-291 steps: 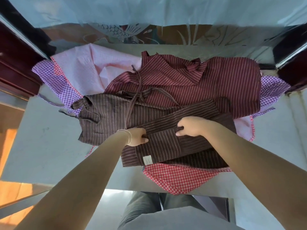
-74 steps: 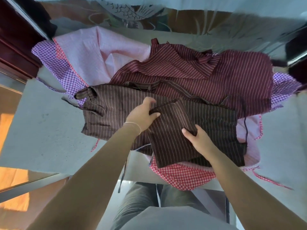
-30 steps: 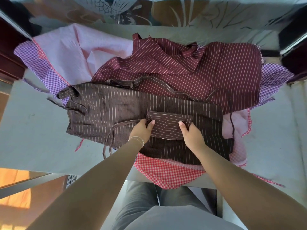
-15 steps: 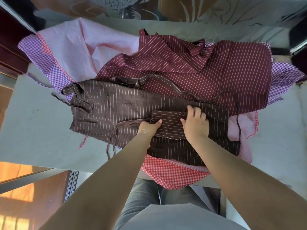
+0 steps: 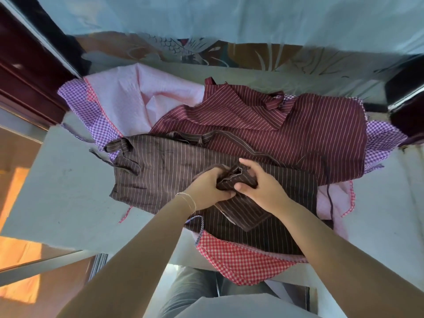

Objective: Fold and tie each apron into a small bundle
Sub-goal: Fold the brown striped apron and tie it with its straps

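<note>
A dark brown striped apron, folded into a narrow strip, is lifted at its far end above the pile. My left hand grips that bunched end from the left. My right hand pinches the same bunched end from the right, thumb in front and fingers over the top. Under it lies another brown striped apron, spread flat with thin ties at its left. A maroon striped apron lies behind it.
A pink apron with purple check trim lies at the back left, a red check apron hangs over the near edge. The grey table shows bare at left and right. Dark wooden furniture stands at both far corners.
Both hands had been pressing the folded strip flat; now they have closed together on its far end and raised it, bunching the cloth between them.
</note>
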Action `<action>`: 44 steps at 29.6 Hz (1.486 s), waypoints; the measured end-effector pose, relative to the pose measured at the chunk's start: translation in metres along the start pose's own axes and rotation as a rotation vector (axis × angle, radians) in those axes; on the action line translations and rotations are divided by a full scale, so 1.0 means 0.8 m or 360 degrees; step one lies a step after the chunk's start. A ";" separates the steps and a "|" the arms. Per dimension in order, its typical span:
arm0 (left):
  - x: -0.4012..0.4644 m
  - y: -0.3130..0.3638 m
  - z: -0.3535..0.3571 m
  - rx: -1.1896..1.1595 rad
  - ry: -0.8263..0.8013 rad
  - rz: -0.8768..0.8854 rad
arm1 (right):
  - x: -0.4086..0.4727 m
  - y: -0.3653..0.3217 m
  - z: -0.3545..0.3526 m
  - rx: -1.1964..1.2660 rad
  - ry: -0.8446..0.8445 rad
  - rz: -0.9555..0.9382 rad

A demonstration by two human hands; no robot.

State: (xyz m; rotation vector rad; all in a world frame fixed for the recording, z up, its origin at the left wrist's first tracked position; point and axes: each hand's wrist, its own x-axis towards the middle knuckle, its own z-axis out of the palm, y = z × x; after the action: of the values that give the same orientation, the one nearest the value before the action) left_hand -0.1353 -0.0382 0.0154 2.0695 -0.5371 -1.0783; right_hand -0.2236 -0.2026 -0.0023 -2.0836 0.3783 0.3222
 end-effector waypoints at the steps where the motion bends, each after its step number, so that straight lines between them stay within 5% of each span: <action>1: -0.008 0.011 -0.016 0.0050 -0.0027 0.0089 | -0.007 -0.012 0.001 0.0082 0.0056 -0.0051; 3: -0.023 0.034 -0.043 0.0002 -0.0003 0.0246 | -0.017 -0.035 0.005 0.0272 0.0248 -0.0153; 7: -0.050 0.057 -0.069 -0.0808 0.0400 0.0232 | -0.021 -0.087 0.009 0.0610 0.0779 -0.0240; 10: -0.062 0.054 -0.066 -0.0768 0.0633 0.0102 | -0.014 -0.130 0.008 0.0701 0.0994 -0.0276; 14: -0.075 0.047 -0.077 -0.0687 0.0482 0.0099 | -0.008 -0.159 0.005 0.0700 0.0904 -0.0385; 21: -0.085 0.049 -0.138 -0.0185 0.0692 0.0276 | -0.011 -0.175 -0.021 0.0172 0.0612 -0.0493; 27: -0.086 0.053 -0.145 -0.0611 0.0247 0.0435 | -0.014 -0.189 -0.014 0.0243 0.0643 -0.0664; 36: -0.085 0.065 -0.147 -0.0495 0.0825 0.0908 | -0.018 -0.204 0.000 0.0566 0.0855 -0.0711; 44: -0.084 0.081 -0.124 -0.1186 0.0722 0.0772 | -0.011 -0.223 0.005 0.0897 0.0926 -0.0581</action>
State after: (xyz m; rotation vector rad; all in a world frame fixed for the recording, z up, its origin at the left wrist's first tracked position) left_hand -0.0932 0.0039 0.1381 1.3517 -0.3084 -0.3995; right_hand -0.1621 -0.1100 0.1371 -1.6044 0.3647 -0.5645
